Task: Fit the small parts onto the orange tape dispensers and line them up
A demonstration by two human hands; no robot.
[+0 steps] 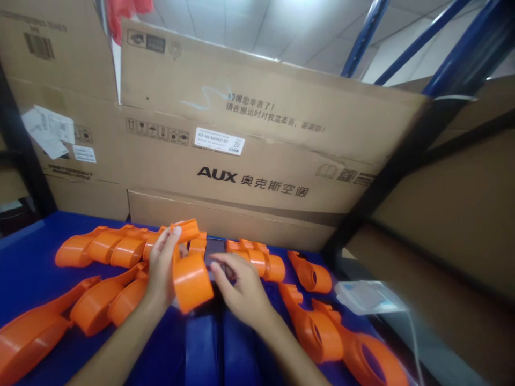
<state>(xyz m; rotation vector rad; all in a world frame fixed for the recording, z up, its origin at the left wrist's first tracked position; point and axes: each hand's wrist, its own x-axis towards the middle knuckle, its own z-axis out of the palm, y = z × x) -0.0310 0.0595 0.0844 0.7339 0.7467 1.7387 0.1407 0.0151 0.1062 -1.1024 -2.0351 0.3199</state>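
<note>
My left hand [161,266] is closed around an orange plastic piece [193,283], which has a wide round ring at its lower end and a ribbed clip-like end at the top. Just right of that ring, the fingers of my right hand [240,287] are pinched together, with something small and dark at the fingertips that I cannot make out. Behind the fingertips a dark flat rectangular object [215,247] rests on the blue surface. The left palm and part of the orange piece's neck are hidden.
Several similar orange pieces [127,252] lie on the blue tabletop [30,236] to the left, and several more [322,335] to the right. A large cardboard box [257,145] stands behind. At right are a dark rack post [374,182] and a clear plastic item [368,296].
</note>
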